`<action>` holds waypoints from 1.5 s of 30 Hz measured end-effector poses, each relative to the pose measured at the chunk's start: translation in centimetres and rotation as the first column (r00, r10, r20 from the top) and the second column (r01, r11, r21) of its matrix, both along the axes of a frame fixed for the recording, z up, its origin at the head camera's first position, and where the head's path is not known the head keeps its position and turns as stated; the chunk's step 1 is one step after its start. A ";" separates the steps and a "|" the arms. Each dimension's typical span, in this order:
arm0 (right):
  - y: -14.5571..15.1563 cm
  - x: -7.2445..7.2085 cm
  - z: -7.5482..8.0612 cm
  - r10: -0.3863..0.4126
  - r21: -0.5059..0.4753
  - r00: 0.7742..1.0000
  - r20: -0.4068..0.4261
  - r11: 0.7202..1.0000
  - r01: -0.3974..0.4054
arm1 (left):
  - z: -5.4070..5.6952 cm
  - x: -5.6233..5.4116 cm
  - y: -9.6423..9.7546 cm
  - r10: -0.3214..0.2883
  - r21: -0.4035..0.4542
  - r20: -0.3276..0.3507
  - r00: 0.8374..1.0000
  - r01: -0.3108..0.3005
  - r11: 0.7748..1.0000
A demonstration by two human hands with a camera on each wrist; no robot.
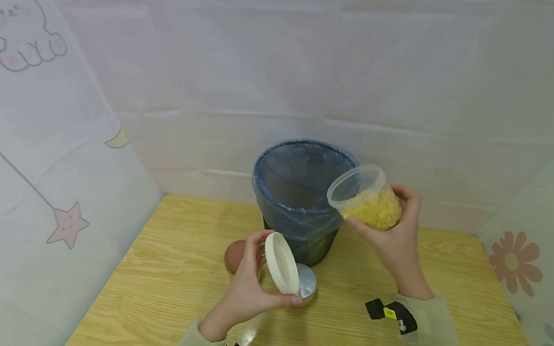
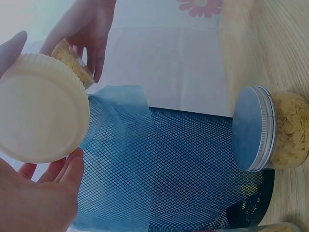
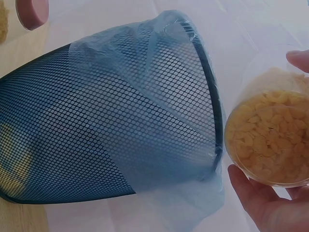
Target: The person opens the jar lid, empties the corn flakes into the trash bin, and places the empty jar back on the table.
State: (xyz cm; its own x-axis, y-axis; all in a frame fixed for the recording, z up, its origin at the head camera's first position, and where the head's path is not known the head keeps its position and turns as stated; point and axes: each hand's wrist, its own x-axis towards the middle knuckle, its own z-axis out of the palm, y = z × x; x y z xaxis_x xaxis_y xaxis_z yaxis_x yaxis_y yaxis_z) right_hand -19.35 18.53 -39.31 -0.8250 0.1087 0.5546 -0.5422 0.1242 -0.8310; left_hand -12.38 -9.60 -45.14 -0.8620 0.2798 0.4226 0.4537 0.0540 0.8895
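My right hand (image 1: 402,247) grips a clear plastic jar (image 1: 377,209) part-filled with yellow flakes. The jar is tilted, its open mouth facing left over the right rim of a dark mesh bin (image 1: 318,248) lined with a blue bag (image 1: 284,216). In the right wrist view the flakes (image 3: 270,135) lie inside the jar. Nearer the front, my left hand (image 1: 246,294) holds a cream ribbed lid (image 1: 281,262) on edge between thumb and fingers. That lid (image 2: 41,108) shows its flat face in the left wrist view.
A silver-lidded jar (image 1: 307,280) of flakes stands in front of the bin, partly behind the cream lid. Left of it is a reddish-brown lidded jar (image 1: 233,255), partly covered by my left hand. All stand on a wooden table (image 1: 158,298); a pale sheet (image 1: 248,74) hangs behind.
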 end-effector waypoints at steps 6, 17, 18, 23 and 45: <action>-0.1 -1.1 0.5 0.030 0.002 0.999 -0.039 1.000 -0.030 | -0.1 0.1 0.0 0.006 0.000 0.005 1.000 -0.006 1.000; -0.5 -2.7 0.8 0.077 0.019 0.997 -0.024 0.997 -0.077 | 0.0 0.2 0.0 0.012 -0.001 0.017 1.000 -0.012 1.000; -0.6 -2.8 0.8 0.077 0.021 0.997 -0.022 0.997 -0.076 | 0.0 0.2 0.0 0.009 -0.002 0.017 1.000 -0.009 1.000; -0.8 -3.3 0.8 0.069 0.004 0.997 -0.020 0.998 -0.069 | -0.4 0.0 -0.1 0.000 -0.005 0.026 1.000 0.000 1.000; -1.1 -3.8 1.4 0.038 0.065 0.999 -0.003 0.997 -0.038 | -0.2 0.2 -0.1 -0.001 -0.008 0.035 0.999 0.001 1.000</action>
State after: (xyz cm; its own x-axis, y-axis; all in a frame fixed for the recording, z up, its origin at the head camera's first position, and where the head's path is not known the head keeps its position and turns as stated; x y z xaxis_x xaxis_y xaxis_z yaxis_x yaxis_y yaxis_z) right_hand -23.20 17.43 -37.92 -0.8254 0.0408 0.5631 -0.5512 0.1573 -0.8194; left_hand -12.21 -9.72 -45.29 -0.8762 0.2839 0.3895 0.4219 0.0610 0.9046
